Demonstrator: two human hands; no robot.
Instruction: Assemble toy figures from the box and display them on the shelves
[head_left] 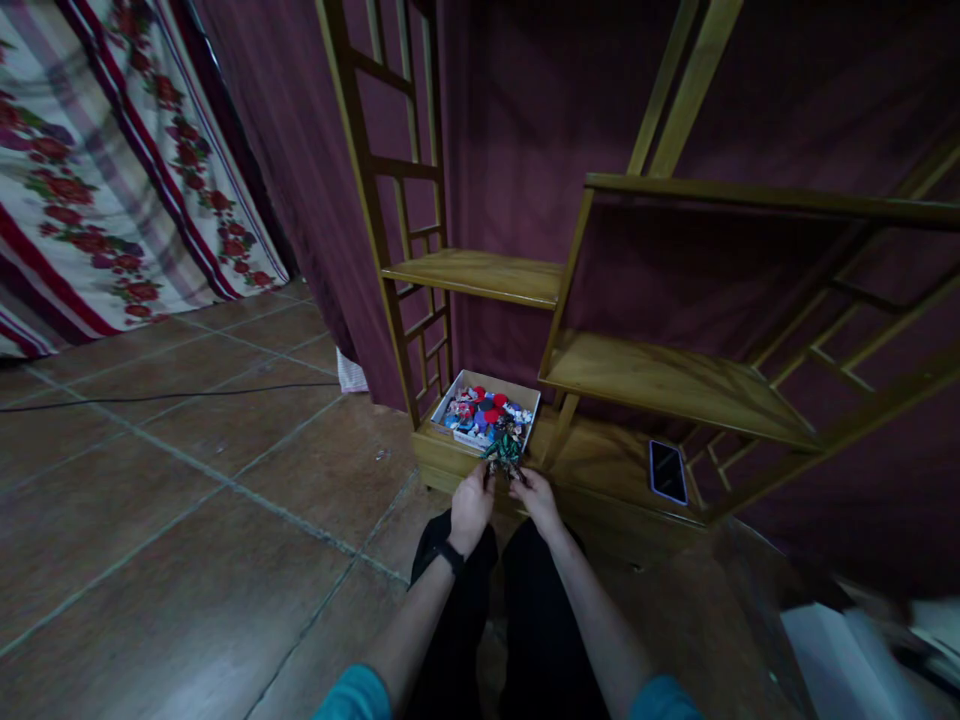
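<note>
A ruffled green and dark brown piece [504, 450], shiny and bow-like, is gripped from both sides just before the near edge of an open box [537, 408]. My left hand [472, 505], with a dark band [450, 557] on its wrist, pinches the piece's left side. On the other side, my right hand [535, 497] closes its fingers on the right end. The exact kind of the piece is too small to tell. Inside the box lies a heap of small colourful items [480, 408] in red, blue, purple, white and black.
The box stands on the bottom board of a wooden shelf unit [480, 272]. A phone or tablet [667, 471] with a light rim lies on that board to the right. A dark cable [187, 397] crosses the tiled floor [165, 520]. Purple cloth [517, 130] hangs behind; white objects [840, 650] sit lower right.
</note>
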